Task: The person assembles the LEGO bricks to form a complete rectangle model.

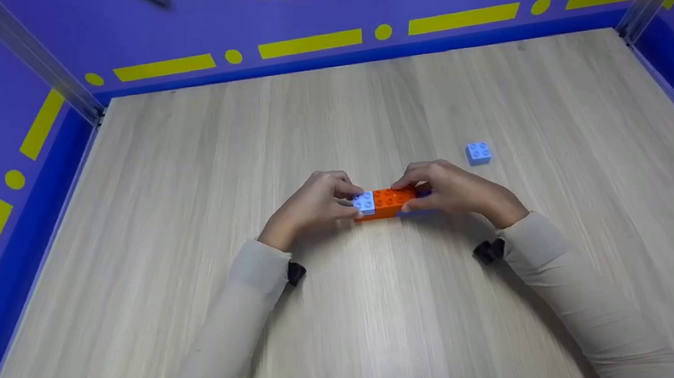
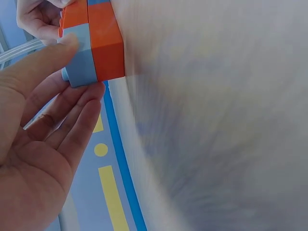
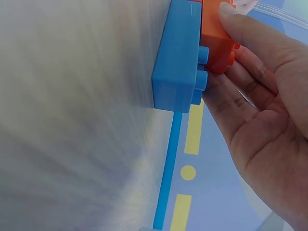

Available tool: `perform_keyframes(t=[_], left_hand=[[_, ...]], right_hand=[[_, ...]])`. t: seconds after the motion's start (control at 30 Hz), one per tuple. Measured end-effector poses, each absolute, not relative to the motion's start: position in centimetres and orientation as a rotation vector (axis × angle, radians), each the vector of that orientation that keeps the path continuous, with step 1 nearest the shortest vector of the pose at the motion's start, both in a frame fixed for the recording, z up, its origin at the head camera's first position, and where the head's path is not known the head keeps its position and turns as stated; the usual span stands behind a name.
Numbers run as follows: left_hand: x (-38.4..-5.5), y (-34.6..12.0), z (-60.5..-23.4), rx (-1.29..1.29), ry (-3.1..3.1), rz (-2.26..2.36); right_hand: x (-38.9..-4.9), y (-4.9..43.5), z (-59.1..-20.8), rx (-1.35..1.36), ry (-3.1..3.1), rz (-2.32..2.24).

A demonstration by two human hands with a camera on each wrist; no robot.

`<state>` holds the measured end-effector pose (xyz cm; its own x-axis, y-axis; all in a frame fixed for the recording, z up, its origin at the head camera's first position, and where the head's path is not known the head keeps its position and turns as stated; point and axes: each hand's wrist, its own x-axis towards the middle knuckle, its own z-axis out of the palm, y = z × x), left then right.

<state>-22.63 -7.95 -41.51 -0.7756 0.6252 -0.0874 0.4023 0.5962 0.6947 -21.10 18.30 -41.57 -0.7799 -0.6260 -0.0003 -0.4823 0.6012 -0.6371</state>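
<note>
At the middle of the table, toy building bricks stand joined in two layers. My left hand point(image 1: 313, 203) pinches the small light blue brick point(image 1: 364, 203) at the left end of the top layer, thumb on the near side and fingers on the far side. Under it lies an orange brick point(image 2: 108, 53). Beside the light blue brick, my right hand point(image 1: 453, 189) grips the upper orange brick point(image 1: 387, 197) between thumb and fingers. In the right wrist view a blue brick point(image 3: 177, 57) forms the lower right end, its studs bare past the upper orange brick.
A loose light blue brick point(image 1: 478, 153) with studs up lies behind the right hand. The wooden table point(image 1: 350, 313) is bordered by blue-purple panels point(image 1: 306, 17) with yellow markings at the back and sides.
</note>
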Motion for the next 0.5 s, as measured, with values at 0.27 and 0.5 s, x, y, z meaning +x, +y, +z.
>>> perform_keyframes(t=[0.27, 0.5], left_hand=[[-22.75, -8.08, -41.48, 0.8, 2.488, 1.02], [-22.78, -8.2, -41.96, 0.788, 2.453, 1.08]], right_hand=[[-21.18, 18.25, -41.46, -0.913, 2.607, -0.931], [-21.27, 18.4, -41.53, -0.896, 2.58, -0.92]])
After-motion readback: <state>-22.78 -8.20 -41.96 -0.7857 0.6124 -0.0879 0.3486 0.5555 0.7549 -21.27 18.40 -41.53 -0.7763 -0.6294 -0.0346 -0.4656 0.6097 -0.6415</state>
